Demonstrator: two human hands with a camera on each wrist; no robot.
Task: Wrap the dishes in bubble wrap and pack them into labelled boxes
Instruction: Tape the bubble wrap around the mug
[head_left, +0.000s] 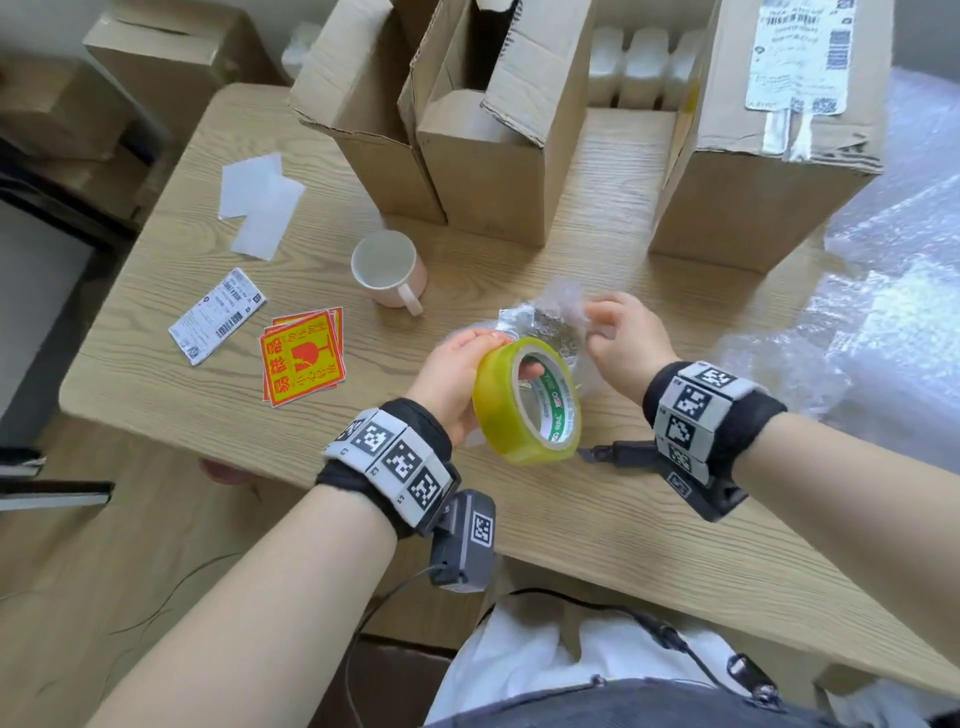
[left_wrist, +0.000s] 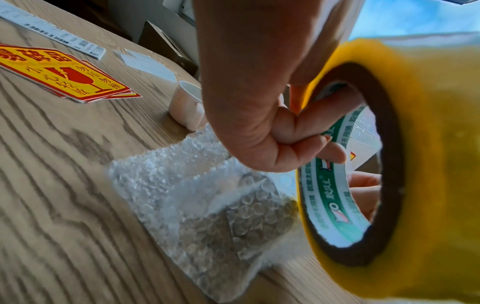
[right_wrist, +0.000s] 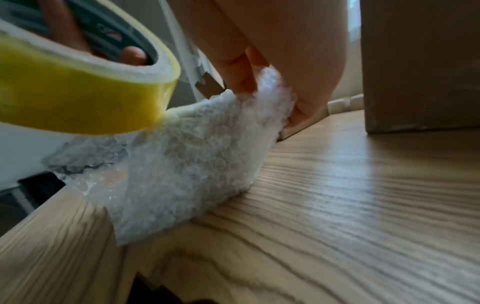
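My left hand grips a yellowish roll of clear tape above the table's near middle, fingers hooked through its core. Just beyond it lies a dish bundled in bubble wrap, its contents hidden by the wrap. My right hand pinches the bundle's raised far end between thumb and fingers. In the left wrist view the bundle rests flat on the wood. A bare pink cup with a white inside stands unwrapped to the left of the bundle.
Three open cardboard boxes stand along the back; the right one carries a shipping label. Red-and-yellow fragile stickers, a printed label and white backing papers lie at left. A loose bubble wrap sheet spreads at right.
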